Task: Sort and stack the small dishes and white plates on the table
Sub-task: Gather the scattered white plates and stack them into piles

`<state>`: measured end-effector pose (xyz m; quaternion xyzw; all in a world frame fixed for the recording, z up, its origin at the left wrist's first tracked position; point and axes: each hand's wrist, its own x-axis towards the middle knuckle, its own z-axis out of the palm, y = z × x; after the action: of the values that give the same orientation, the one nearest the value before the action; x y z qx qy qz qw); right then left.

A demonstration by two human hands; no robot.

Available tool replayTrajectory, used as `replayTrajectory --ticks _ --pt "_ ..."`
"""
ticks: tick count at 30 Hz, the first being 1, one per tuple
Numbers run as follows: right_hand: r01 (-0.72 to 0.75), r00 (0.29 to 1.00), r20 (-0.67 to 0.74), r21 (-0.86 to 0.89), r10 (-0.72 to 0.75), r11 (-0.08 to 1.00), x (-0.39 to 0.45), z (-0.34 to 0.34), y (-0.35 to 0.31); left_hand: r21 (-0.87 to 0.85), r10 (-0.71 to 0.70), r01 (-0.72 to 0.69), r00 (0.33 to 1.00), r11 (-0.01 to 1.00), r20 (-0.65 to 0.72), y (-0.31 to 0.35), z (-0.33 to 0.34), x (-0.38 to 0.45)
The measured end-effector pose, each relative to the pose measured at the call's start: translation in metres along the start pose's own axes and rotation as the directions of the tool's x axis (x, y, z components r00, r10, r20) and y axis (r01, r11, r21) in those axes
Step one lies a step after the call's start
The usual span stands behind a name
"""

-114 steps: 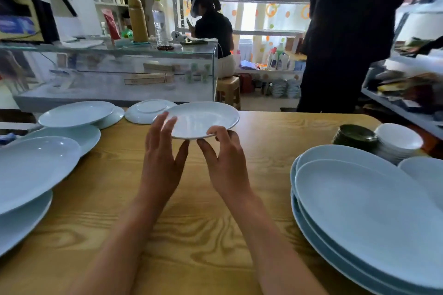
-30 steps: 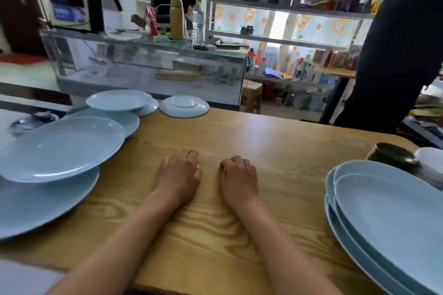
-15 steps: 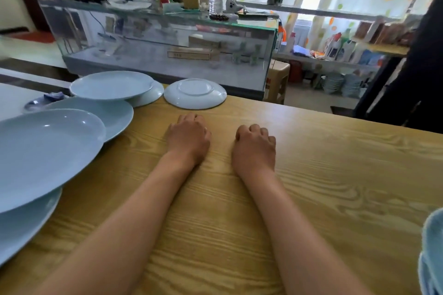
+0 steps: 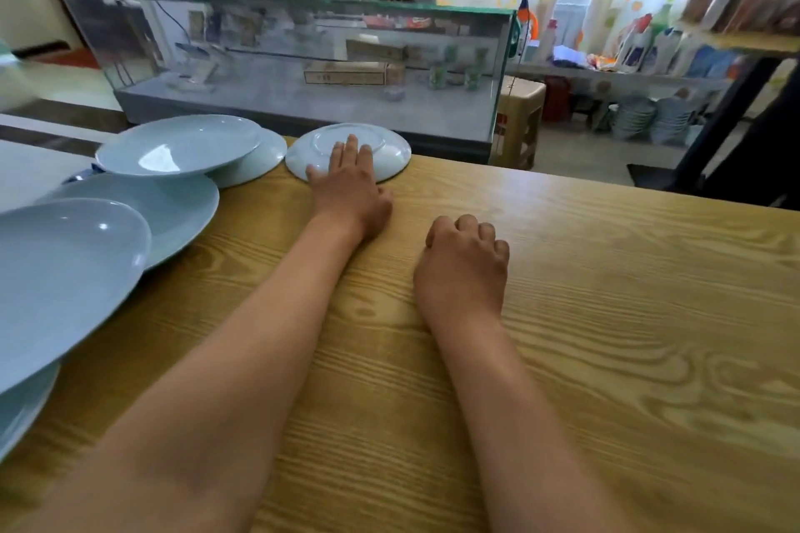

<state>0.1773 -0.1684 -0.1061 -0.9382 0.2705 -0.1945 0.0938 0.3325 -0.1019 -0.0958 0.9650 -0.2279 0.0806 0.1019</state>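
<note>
At the far edge of the wooden table (image 4: 606,316): an upturned small white plate (image 4: 389,154), foot ring up, just beside the stacked plates to its left.
Left hand (image 4: 350,190): stretched forward, fingers straight and flat on the upturned plate's underside, thumb at its near rim — pressing, not curled round it.
Right hand (image 4: 463,268): knuckles up on the bare wood near the table's middle, fingers curled under, holding nothing.
Far-left plates: a shallow pale plate (image 4: 177,145) sits tilted on a flatter plate (image 4: 259,160), which nearly touches the upturned one.
Left edge: larger pale oval plates (image 4: 65,273) overlap in a loose pile — the lowest runs out of view.
Beyond the table: a glass display case (image 4: 303,69), with shelves of goods (image 4: 649,52) behind it to the right.
</note>
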Motion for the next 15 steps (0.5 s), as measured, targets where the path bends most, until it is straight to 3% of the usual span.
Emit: replayTrajectory --ticks 4,15 --pt "-0.052 0.999 -0.008 0.009 0.052 0.999 0.001 -0.001 0.001 -0.011 -0.038 0.039 0.996 0.999 0.076 -0.001 0.001 0.002" --pt "-0.109 0.994 -0.018 0.058 0.110 0.992 -0.013 -0.017 0.000 -0.031 0.043 -0.045 0.998 0.998 -0.053 -0.005 -0.023 -0.088"
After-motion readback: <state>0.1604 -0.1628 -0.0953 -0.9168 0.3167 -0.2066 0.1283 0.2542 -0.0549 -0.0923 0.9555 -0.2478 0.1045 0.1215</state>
